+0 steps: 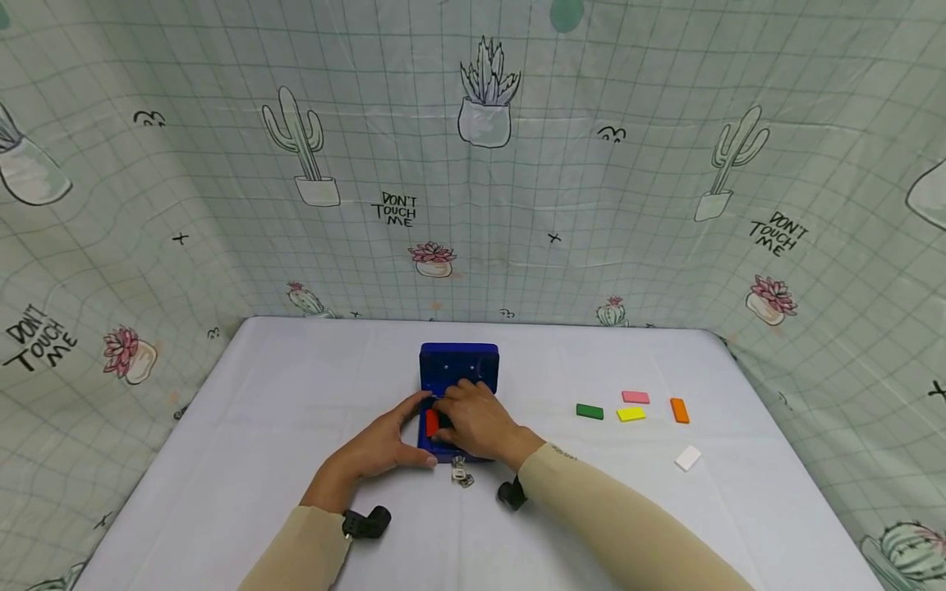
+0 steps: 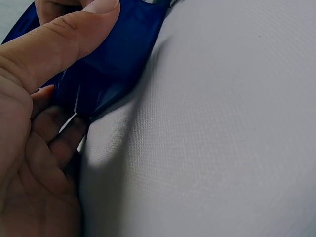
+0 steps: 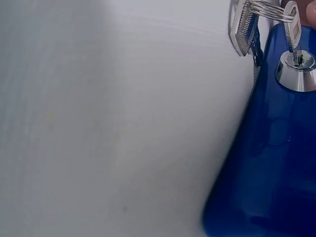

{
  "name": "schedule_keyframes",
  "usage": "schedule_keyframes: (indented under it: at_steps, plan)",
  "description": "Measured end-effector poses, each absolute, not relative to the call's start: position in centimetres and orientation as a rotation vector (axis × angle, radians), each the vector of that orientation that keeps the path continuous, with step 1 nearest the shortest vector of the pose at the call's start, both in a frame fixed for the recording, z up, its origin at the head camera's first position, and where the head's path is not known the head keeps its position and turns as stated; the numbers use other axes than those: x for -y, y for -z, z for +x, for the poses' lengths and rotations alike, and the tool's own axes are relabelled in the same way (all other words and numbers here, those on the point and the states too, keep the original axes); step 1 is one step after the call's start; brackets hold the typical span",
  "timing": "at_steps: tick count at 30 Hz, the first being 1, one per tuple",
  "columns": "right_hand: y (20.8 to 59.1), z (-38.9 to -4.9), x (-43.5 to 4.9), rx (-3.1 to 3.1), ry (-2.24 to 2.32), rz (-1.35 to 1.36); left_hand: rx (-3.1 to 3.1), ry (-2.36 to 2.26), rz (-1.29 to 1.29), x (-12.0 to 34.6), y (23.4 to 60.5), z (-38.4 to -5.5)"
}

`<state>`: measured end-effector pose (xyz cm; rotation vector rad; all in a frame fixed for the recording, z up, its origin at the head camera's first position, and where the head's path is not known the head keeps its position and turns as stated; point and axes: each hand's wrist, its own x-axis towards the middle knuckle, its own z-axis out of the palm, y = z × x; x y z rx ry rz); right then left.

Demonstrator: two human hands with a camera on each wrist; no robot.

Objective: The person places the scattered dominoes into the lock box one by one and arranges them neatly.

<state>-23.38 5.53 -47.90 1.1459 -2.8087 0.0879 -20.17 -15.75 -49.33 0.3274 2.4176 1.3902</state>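
Blue lockbox [image 1: 458, 361], lower centre: left hand [image 1: 378, 447] clasped it, wide-spread; right hand [image 1: 476, 420], grip hidden, probably packed beside red block [image 1: 432, 423]; snug seating seemed needed next.

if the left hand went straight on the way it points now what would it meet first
Most likely the blue lockbox: the left hand points at its left side, with thumb and fingers right at that edge. Exact contact is hard to judge, but nothing else shows between them.
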Motion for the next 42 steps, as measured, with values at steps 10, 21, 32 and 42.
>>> schedule_keyframes:
  at_steps: [10, 21, 32, 42]
  plan:
    - [47.98, -23.34, -5.34, 2.790, -0.064, 1.162, -2.429, -1.379, 0.321, 15.83, 49.41, -20.08]
    - [47.79, -23.29, -4.87, 2.807, -0.035, 1.143, -2.439, -1.367, 0.318, 15.73, 49.32, -20.00]
    - [47.86, -23.46, -4.73, 2.815, 0.001, 1.124, -2.444, -1.365, 0.334, 15.67, 49.14, -20.00]
    - [48.25, -23.31, -5.06, 2.767, -0.082, 1.122, -2.412, -1.402, 0.357, 15.82, 49.49, -20.13]
